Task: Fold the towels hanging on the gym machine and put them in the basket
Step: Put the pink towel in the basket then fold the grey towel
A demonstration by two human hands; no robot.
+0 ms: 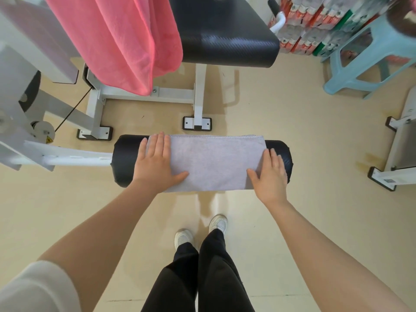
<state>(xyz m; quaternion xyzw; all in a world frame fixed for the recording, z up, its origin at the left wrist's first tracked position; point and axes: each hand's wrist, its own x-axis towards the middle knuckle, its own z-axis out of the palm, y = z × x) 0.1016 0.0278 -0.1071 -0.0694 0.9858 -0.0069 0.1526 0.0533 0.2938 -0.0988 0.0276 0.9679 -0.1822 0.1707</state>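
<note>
A folded grey towel (213,162) lies draped over the black roller pad (122,161) of the gym machine. My left hand (156,162) presses flat on the towel's left end, fingers straight. On the towel's right end my right hand (270,174) lies flat, fingers straight too. A pink towel (119,39) hangs from the machine at the upper left, beside the black seat pad (225,39). No basket is in view.
The machine's white frame (144,93) and feet stand on the beige floor behind the roller. A light blue plastic stool (369,52) and stacked packaged goods (315,21) are at the upper right. Another white frame (400,152) is at the right edge. My feet are below the roller.
</note>
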